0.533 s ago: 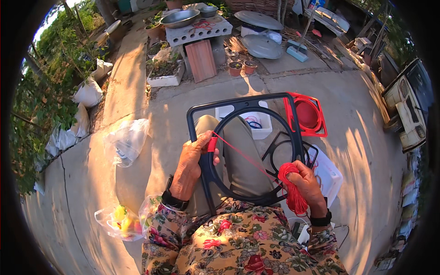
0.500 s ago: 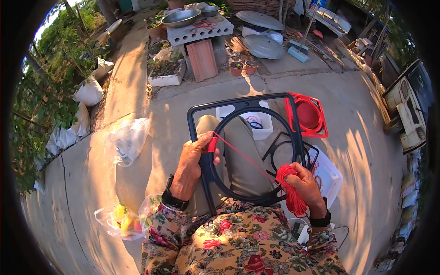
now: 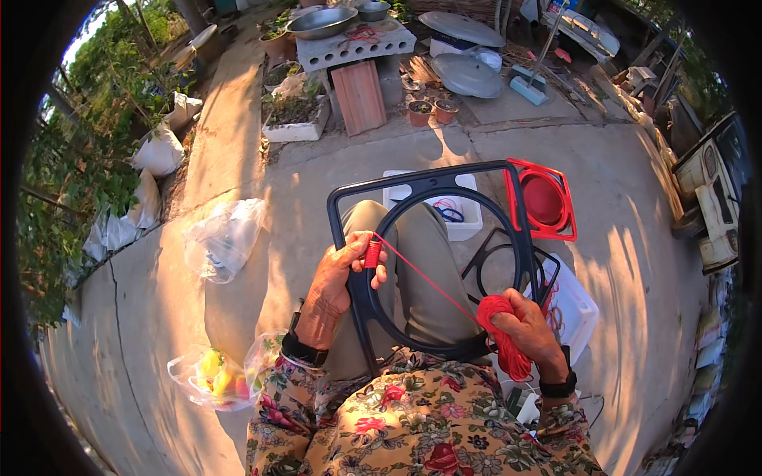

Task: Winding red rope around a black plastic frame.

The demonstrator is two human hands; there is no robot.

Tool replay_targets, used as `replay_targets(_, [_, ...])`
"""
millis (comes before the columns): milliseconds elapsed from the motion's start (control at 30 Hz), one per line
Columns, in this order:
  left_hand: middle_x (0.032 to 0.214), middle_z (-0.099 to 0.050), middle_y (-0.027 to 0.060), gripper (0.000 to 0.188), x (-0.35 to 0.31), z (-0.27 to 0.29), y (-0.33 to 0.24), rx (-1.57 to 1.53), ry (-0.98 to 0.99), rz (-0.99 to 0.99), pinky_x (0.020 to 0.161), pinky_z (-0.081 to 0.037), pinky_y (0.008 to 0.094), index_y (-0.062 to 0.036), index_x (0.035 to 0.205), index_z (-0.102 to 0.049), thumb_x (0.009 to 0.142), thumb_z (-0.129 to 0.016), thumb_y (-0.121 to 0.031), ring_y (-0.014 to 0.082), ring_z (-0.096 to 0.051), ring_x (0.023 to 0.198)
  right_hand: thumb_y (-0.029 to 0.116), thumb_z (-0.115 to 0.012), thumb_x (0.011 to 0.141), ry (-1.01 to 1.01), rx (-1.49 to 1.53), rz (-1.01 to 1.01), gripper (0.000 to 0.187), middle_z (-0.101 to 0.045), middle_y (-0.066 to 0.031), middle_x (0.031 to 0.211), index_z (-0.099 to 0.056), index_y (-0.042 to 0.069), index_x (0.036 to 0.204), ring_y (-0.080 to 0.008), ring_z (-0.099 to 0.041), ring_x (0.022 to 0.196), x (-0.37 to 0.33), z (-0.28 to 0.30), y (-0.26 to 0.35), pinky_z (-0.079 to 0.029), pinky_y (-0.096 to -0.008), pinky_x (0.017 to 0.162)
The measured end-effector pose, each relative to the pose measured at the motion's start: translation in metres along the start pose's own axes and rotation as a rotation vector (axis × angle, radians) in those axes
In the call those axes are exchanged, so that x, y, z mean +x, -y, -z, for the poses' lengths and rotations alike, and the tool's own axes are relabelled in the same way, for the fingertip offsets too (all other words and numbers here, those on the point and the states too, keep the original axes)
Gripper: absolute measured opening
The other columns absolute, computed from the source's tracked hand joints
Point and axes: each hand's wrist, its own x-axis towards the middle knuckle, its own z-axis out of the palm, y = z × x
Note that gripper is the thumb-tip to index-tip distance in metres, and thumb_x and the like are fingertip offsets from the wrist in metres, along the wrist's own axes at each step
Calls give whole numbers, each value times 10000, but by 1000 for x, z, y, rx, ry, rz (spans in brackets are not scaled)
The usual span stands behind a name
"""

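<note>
A black plastic frame (image 3: 423, 172) with a round ring inside it rests tilted over my lap. My left hand (image 3: 339, 274) grips the ring's left side, thumb and fingers around a short band of wound red cord (image 3: 372, 254). From that band a single strand of cord runs taut, down and rightward, across the ring's opening. It ends at a red skein of cord (image 3: 508, 349), which my right hand (image 3: 529, 327) holds closed beside the ring's lower right. Part of the skein hangs below my fingers.
Beyond the frame sit a white bin (image 3: 464, 224) with scissors and a red square frame (image 3: 546, 208). Another black frame (image 3: 486, 252) leans on a white box (image 3: 578, 313) at the right. Plastic bags (image 3: 225, 240) lie on the concrete at left.
The whole scene has shifted slightly rightward in view. My hands keep their hold on the ring and the skein, with the strand still taut between them.
</note>
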Motion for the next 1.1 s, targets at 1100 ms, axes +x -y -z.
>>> replay_targets(1100, [709, -644, 111, 225, -11, -39, -8, 227, -164, -54, 439, -530, 322, -15, 905, -626, 854, -745, -199, 214, -632, 497, 285, -729, 827, -122, -611, 718, 375, -671, -148, 925, -670, 61, 1123, -311, -618, 887, 159, -83, 49, -461, -431, 796])
